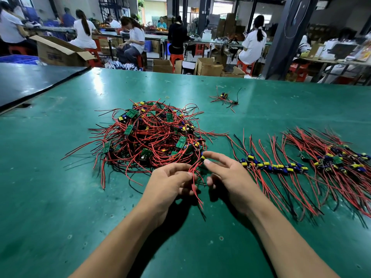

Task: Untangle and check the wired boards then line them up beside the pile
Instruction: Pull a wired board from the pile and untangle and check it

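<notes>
Both forearms reach in from the near edge of the green table [60,197], and the hands meet just in front of the pile [152,135] of tangled boards. The left hand [172,181] lies palm-down with its fingers curled, pinching a bunch of red wires [195,189] whose loose ends trail towards the person. The right hand [230,175] is turned inward. Its index finger and thumb are stretched forward and nearly closed, seemingly pinching a wired board [202,157] by its yellow part at the pile's near right edge. Its other fingers are loosely bent and hold nothing. To the right, checked boards lie in a row [275,166], wires fanned out.
</notes>
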The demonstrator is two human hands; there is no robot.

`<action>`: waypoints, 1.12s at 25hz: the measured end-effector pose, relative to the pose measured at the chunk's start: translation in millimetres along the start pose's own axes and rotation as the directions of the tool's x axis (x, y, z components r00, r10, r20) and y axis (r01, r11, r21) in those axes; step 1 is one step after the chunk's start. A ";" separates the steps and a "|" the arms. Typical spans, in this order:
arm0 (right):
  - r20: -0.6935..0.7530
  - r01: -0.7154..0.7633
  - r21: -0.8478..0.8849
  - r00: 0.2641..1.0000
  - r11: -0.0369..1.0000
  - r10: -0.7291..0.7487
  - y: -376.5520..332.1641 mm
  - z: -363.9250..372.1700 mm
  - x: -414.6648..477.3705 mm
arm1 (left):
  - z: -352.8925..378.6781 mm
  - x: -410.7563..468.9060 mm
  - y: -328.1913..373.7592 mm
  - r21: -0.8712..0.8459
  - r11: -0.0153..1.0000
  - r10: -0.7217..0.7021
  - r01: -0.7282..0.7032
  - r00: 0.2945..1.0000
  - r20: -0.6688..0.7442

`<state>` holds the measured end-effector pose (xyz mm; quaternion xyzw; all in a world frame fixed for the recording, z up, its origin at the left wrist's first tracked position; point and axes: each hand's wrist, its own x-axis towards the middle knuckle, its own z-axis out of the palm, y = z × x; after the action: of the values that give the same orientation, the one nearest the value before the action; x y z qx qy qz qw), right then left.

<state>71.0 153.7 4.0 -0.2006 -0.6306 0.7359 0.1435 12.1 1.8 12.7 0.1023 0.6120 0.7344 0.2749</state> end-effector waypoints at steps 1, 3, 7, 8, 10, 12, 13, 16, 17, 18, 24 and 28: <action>0.010 -0.003 0.019 1.000 1.000 0.002 0.2 0.4 0.1 | 0.4 -0.4 -0.1 0.009 1.000 0.006 -0.006 1.000 -0.008; -0.070 0.024 0.017 0.997 1.000 -0.023 1.6 -1.0 1.4 | 2.9 -2.4 -2.9 0.042 0.998 0.046 -0.045 0.999 -0.025; -0.206 0.092 -0.069 0.973 0.993 -0.104 0.5 -3.5 1.5 | 7.4 -6.0 -11.4 0.172 0.972 0.173 -0.157 0.982 -0.078; -0.202 0.093 -0.013 0.975 0.996 -0.094 -1.9 -2.0 1.1 | 6.9 -5.9 -12.1 0.189 0.969 0.178 -0.158 0.980 -0.093; -0.167 0.079 0.201 0.985 0.976 -0.045 -9.5 -0.3 0.2 | 5.2 -5.3 -11.4 0.220 0.962 0.186 -0.158 0.977 -0.109; -0.098 0.047 0.403 0.995 0.914 -0.008 -18.6 -3.1 -0.4 | 3.2 -4.4 -12.3 0.292 0.935 0.241 -0.203 0.965 -0.101; -0.048 0.024 0.481 0.999 0.877 -0.001 -22.4 -5.1 -1.2 | 1.4 -3.7 -13.0 0.412 0.875 0.322 -0.255 0.941 -0.102; 0.103 -0.036 0.633 0.994 0.773 -0.037 -27.6 -9.7 -4.9 | 1.2 -6.8 -8.3 0.631 0.691 0.504 -0.353 0.861 -0.071; 0.143 -0.039 0.634 0.987 0.772 -0.067 -27.6 -10.7 -6.8 | 1.9 -7.1 -7.9 0.596 0.712 0.500 -0.371 0.864 -0.059; 0.185 -0.038 0.604 0.978 0.796 -0.094 -27.2 -11.3 -7.9 | 3.0 -6.7 -8.0 0.525 0.762 0.474 -0.379 0.879 -0.053; 0.388 -0.113 0.179 0.921 0.977 0.036 -22.9 -9.7 -11.6 | 8.9 -7.5 -5.6 0.089 0.947 0.308 -0.309 0.951 0.031; 0.377 -0.116 0.110 0.924 0.987 0.067 -16.7 -4.9 -10.3 | 7.9 -11.1 -0.3 -0.044 0.984 0.177 -0.172 0.971 0.159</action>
<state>81.7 155.9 20.9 -0.0771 -0.5871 0.8058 -0.0004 25.2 2.6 16.3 0.2113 0.5651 0.7540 0.2597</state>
